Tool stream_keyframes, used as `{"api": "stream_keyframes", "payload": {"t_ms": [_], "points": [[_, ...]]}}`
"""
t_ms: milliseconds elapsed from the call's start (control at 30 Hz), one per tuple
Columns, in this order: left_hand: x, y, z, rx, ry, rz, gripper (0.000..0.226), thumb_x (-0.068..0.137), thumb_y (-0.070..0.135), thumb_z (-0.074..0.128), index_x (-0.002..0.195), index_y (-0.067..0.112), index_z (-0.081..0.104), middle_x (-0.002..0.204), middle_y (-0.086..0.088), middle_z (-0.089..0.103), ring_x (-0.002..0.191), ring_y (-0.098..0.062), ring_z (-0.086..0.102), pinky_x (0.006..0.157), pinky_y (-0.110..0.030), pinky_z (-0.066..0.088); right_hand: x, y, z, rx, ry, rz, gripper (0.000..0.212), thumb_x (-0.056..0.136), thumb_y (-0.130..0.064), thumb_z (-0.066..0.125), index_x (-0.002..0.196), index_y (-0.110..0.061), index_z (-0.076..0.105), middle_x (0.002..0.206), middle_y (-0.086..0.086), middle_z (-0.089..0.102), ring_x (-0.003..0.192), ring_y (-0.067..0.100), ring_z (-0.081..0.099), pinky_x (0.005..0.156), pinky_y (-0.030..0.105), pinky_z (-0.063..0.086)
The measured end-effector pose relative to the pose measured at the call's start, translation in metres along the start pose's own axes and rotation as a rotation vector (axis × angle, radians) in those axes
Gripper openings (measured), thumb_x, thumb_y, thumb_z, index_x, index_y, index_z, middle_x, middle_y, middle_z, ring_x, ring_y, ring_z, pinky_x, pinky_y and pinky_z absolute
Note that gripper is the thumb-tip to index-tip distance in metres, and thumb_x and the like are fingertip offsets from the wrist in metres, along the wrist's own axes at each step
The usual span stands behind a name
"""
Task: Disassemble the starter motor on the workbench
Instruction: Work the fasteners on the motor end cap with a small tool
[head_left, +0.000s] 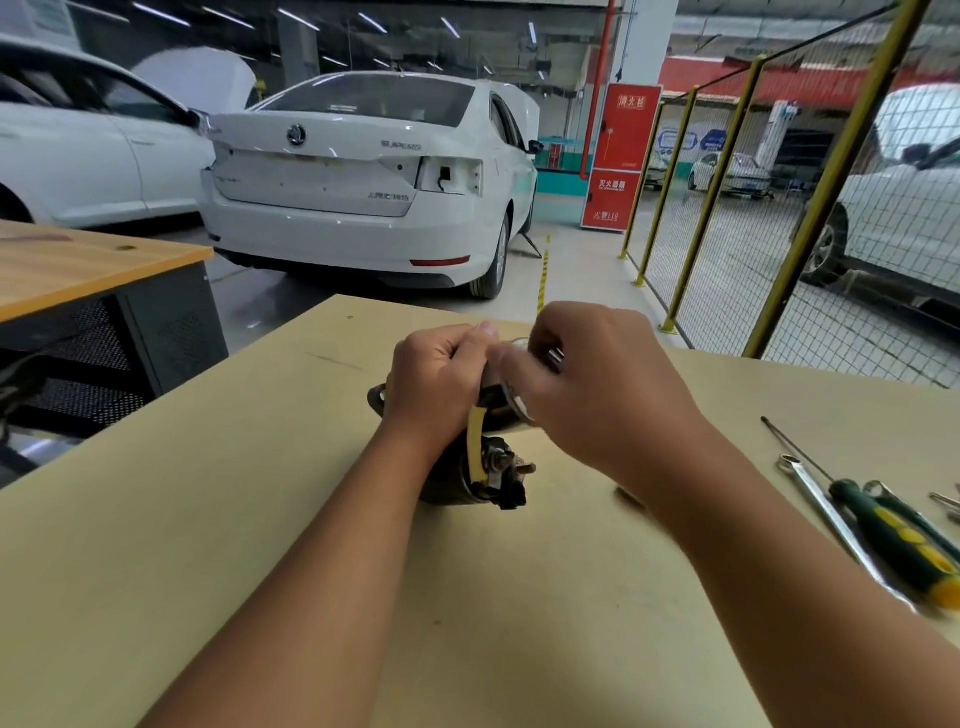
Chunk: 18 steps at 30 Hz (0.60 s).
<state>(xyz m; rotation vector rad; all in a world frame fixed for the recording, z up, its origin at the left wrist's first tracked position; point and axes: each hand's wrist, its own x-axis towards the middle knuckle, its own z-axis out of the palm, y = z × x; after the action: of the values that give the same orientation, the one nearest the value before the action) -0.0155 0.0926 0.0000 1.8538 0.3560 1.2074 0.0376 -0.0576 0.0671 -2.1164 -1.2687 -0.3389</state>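
Your left hand (441, 371) is curled round the upper part of the starter motor (475, 467), fingers wrapped tight with the thumb on top, steadying it. The motor lies near the middle of the bench (234, 519), its solenoid end with the terminal studs and a yellow strap (475, 441) facing you, and what looks like its mounting flange poking out to the left of your wrist. Just to the right, your right hand (597, 384) meets the left over the motor's far end; its fingers are bent round a shiny metal part (519, 402), apparently a cover or a small tool, though blur and your own knuckles hide exactly what it is.

You seem to be at an early step, working a cap or fastener loose at that end while the body is held against turning. The next move likely calls for a firm left grip and a steady twist or pull from the right, without letting small parts drop.

Farther right on the bench lie a wrench (831, 519) and a green-and-yellow screwdriver (898, 535), both well apart from the motor and untouched.
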Motion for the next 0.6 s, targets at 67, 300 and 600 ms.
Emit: {"api": "stream_keyframes", "payload": {"t_ms": [67, 300, 600], "points": [[-0.0001, -0.0004, 0.0000, -0.010, -0.002, -0.004, 0.052, 0.097, 0.036, 0.053, 0.051, 0.017, 0.040, 0.050, 0.006, 0.034, 0.052, -0.018, 0.033, 0.058, -0.037, 0.032, -0.0021, -0.0018, 0.0051, -0.123, -0.034, 0.018, 0.039, 0.100, -0.051, 0.043, 0.076, -0.023, 0.053, 0.074, -0.004, 0.054, 0.067, 0.020, 0.053, 0.051, 0.032, 0.034], [0.0003, -0.0041, 0.0000, -0.008, 0.023, 0.005, 0.052, 0.097, 0.041, 0.053, 0.057, 0.008, 0.042, 0.053, -0.003, 0.034, 0.055, -0.019, 0.034, 0.056, -0.044, 0.036, -0.0043, -0.0057, 0.0050, -0.208, -0.033, -0.120, 0.009, 0.096, -0.024, 0.059, 0.092, -0.023, 0.051, 0.086, -0.007, 0.047, 0.070, 0.019, 0.051, 0.055, 0.036, 0.045], [-0.0008, -0.0005, 0.0010, -0.003, 0.020, 0.003, 0.055, 0.098, 0.040, 0.052, 0.058, 0.003, 0.049, 0.052, -0.002, 0.038, 0.054, -0.017, 0.037, 0.056, -0.039, 0.034, -0.0043, 0.0007, 0.0117, -0.215, -0.026, -0.082, 0.024, 0.103, -0.029, 0.047, 0.080, -0.021, 0.048, 0.079, -0.005, 0.043, 0.063, 0.018, 0.046, 0.050, 0.033, 0.033]]}}
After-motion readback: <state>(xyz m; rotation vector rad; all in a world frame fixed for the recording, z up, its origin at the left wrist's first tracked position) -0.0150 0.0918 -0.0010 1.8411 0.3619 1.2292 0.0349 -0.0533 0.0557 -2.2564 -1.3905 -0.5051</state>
